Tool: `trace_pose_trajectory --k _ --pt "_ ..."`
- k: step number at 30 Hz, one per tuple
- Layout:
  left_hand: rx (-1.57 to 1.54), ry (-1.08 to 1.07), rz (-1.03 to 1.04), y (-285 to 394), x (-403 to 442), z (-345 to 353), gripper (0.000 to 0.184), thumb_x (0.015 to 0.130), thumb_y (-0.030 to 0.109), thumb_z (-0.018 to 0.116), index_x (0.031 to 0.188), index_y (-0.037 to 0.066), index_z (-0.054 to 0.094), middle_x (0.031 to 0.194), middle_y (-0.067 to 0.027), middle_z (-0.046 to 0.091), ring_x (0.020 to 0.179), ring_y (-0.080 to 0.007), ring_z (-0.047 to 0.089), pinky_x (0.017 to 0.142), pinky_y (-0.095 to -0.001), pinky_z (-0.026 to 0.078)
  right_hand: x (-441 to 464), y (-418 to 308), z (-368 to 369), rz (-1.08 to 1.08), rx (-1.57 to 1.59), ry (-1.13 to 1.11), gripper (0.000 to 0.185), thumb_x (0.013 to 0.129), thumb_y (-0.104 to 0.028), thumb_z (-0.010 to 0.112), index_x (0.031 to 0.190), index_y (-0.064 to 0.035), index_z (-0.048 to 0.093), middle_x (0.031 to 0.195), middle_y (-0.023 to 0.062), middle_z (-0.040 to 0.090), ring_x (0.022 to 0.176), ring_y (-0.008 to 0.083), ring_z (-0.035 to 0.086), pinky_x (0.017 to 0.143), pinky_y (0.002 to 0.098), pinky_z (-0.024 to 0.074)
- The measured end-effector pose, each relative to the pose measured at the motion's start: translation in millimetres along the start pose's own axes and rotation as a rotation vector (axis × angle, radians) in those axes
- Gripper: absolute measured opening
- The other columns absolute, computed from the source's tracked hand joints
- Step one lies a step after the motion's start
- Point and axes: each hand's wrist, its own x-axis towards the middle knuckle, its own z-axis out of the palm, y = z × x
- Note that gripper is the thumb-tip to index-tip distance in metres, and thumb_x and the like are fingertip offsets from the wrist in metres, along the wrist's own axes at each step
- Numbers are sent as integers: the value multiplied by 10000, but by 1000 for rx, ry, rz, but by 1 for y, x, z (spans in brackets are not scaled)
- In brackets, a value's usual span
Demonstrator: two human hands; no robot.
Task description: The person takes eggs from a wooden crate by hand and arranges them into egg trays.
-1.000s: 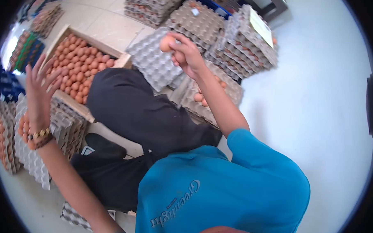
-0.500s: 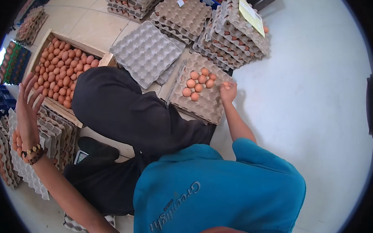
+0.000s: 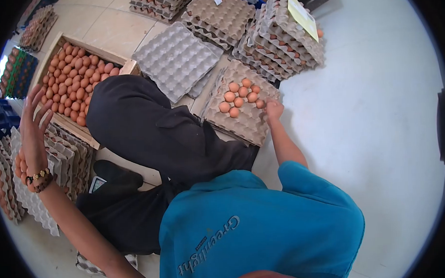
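On the tray (image 3: pixel 246 129) | egg (image 3: pixel 259 104) at right grip (image 3: pixel 275 109) fingertips | curled, hold unclear | left grip (image 3: pixel 33 138) spread wide

Brt, mostly even lt; soft shadow by R hand (image 3: pixel 274 109); glare far L edge; heavy fisheye, blk corners.

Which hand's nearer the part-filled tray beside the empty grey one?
Right. Right hand at right edge of the tray, by an egg; left hand raised well away, near the wooden crate.
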Motion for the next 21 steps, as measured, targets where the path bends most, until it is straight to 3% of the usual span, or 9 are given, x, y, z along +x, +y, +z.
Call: trace_pose_trajectory --k 3,6,9,12,14,16,19,20,21 --pt "24 -3 -22 1 -2 1 570 1036 500 318 1460 133 422 1462 -65 460 1282 -213 493 1095 -370 374 16 -15 -9 436 945 -140 267 911 -229 562 1049 -3 596 929 105 626 824 264 622 735 356 544" --pt "16 -7 -29 3 -5 -1 567 1034 491 327 1460 129 420 1460 -65 463 1273 -211 505 1084 -362 385 23 -31 -9 506 988 -139 265 939 -208 499 1130 -33 553 973 116 607 856 281 611 775 396 547" --pt "6 -14 -11 1 -8 -6 563 1032 478 345 1462 122 420 1453 -62 472 1266 -201 513 1068 -345 394 27 -34 -7 34 394 -278 298 891 -220 578 1134 -51 549 974 122 618 873 299 617 806 390 536" --pt "6 38 -43 5 -10 -1 554 1027 463 374 1447 109 444 1433 -48 496 1233 -178 534 1036 -316 407 9 -34 6 -487 -293 171 336 842 -233 659 1098 -32 575 971 144 642 886 300 635 822 372 519" --pt "-55 48 -64 6 -10 0 543 1027 455 385 1437 106 459 1424 -49 505 1218 -172 540 1021 -316 415 10 -22 12 -642 -264 216 451 752 -289 746 1081 -21 595 971 152 655 879 263 648 802 386 520" --pt "-110 66 -54 6 -12 -4 528 1024 443 408 1421 101 478 1407 -55 519 1196 -169 553 1000 -313 426 19 -2 16 -543 -321 195 352 721 -284 768 938 -19 687 898 170 691 806 283 661 760 398 530" --pt "-172 137 -3 15 -18 -11 504 1021 418 436 1397 88 499 1378 -73 537 1172 -180 573 991 -318 436 45 -12 23 -649 -408 337 236 705 -242 751 734 -7 749 717 181 703 638 315 650 675 376 538" --pt "-193 159 16 17 -17 -14 497 1021 409 440 1391 83 504 1370 -79 541 1168 -186 578 993 -321 438 37 -49 35 -591 -425 540 219 728 -207 713 730 11 732 670 165 691 601 306 636 647 378 526" --pt "-207 212 35 17 -15 -20 490 1021 401 442 1385 79 509 1367 -83 542 1167 -190 581 994 -325 440 25 -97 40 -634 -305 369 187 766 -172 691 751 13 716 760 162 684 686 268 632 691 351 516"
